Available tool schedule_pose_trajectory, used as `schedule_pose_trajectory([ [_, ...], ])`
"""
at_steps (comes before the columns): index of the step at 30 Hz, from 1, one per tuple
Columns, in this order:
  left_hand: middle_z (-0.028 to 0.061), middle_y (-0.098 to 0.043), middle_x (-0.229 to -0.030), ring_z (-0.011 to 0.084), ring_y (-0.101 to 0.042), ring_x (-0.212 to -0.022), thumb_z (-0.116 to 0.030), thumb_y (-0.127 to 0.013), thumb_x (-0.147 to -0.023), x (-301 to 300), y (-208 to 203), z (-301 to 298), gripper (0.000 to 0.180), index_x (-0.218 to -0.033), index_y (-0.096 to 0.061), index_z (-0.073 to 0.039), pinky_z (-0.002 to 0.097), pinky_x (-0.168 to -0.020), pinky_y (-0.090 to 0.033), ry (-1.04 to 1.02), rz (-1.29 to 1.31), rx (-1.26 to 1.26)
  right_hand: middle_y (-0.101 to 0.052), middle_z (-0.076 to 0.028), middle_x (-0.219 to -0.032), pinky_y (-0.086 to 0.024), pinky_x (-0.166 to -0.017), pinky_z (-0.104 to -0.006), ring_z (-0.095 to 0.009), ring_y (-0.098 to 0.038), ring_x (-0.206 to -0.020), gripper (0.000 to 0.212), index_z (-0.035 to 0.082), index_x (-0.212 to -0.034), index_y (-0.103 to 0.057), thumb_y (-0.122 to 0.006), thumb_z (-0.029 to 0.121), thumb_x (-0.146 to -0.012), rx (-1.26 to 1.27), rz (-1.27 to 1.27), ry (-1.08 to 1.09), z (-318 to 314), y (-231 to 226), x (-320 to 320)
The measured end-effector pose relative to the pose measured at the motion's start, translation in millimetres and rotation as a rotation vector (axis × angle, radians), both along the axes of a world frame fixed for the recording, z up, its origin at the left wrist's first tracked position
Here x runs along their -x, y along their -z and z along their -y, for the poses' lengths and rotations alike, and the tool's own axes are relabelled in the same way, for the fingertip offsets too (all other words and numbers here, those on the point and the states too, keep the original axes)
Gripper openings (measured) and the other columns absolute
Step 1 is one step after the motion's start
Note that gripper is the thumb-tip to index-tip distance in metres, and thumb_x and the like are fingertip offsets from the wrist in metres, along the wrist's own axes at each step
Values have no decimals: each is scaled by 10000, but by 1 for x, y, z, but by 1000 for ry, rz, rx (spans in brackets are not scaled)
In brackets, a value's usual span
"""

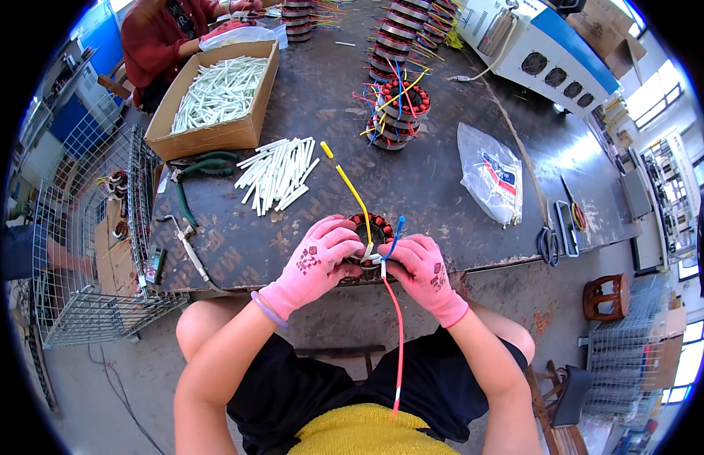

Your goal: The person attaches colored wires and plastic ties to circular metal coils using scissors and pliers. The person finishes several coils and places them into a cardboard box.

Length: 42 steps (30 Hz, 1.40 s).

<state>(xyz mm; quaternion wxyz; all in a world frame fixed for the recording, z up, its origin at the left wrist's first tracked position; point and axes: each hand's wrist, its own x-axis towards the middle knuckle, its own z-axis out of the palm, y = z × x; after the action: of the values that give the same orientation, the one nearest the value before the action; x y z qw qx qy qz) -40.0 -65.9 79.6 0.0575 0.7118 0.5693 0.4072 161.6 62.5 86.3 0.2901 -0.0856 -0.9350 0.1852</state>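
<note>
At the table's near edge sits a motor stator (378,224) with a dark ring and red windings, partly covered by my hands. A yellow wire (355,194) rises from it, a blue wire (398,230) bends beside my right fingers, and a red wire (400,334) hangs down toward my lap. Short white sleeves show at the wires' bases. My left hand (316,259), in a pink glove, is closed at the stator's left side, by the yellow wire's sleeve. Opposite it my right hand (425,274), also gloved, pinches at the blue wire; its fingertips are partly hidden.
Loose white sleeves (278,174) lie ahead, before a cardboard box (208,140) full of them. Green-handled pliers (208,164) and a soldering iron (187,246) lie left. Stacked stators (401,114) stand farther back. A plastic bag (490,174) and scissors (548,244) lie right. Another person (151,45) sits far left.
</note>
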Motion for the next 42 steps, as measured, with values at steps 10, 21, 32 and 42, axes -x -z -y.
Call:
schedule_pose_trajectory([
  [10, 65, -625, -1090, 310, -537, -1189, -135, -802, -667, 0, -1, -1, 387, -1016, -636, -99, 463, -1064, -406, -8, -45, -14, -659, -56, -1008, -477, -807, -400, -273, -605, -927, 208, 112, -1028, -671, -680, 196, -838, 88, 84, -5, -2, -10, 8],
  [21, 93, -607, -1115, 269, -598, -1147, -199, -577, -858, -69, -45, 19, 188, -1012, -613, -98, 355, -825, -516, 30, -289, 18, -641, -49, -965, -470, -797, -407, -265, -599, -927, 149, 113, -971, -674, -655, 200, -853, 117, 8, 74, 2, 2, 11],
  [32, 45, -601, -869, 255, -618, -998, -203, -707, -780, -8, -49, 0, 157, -929, -684, -159, 457, -1034, -443, -152, -502, 169, -642, -17, -945, -461, -763, -381, -224, -605, -921, 183, 157, -997, -682, -703, 230, -831, 88, -5, 95, 5, 0, 10],
  [42, 61, -610, -1063, 272, -584, -1102, -116, -749, -731, -9, -39, 1, 253, -965, -653, -95, 515, -1101, -385, -70, -415, 29, -613, 30, -959, -463, -758, -360, -189, -597, -924, 253, 167, -1013, -672, -755, 239, -785, -167, -3, -6, 4, -1, 5],
])
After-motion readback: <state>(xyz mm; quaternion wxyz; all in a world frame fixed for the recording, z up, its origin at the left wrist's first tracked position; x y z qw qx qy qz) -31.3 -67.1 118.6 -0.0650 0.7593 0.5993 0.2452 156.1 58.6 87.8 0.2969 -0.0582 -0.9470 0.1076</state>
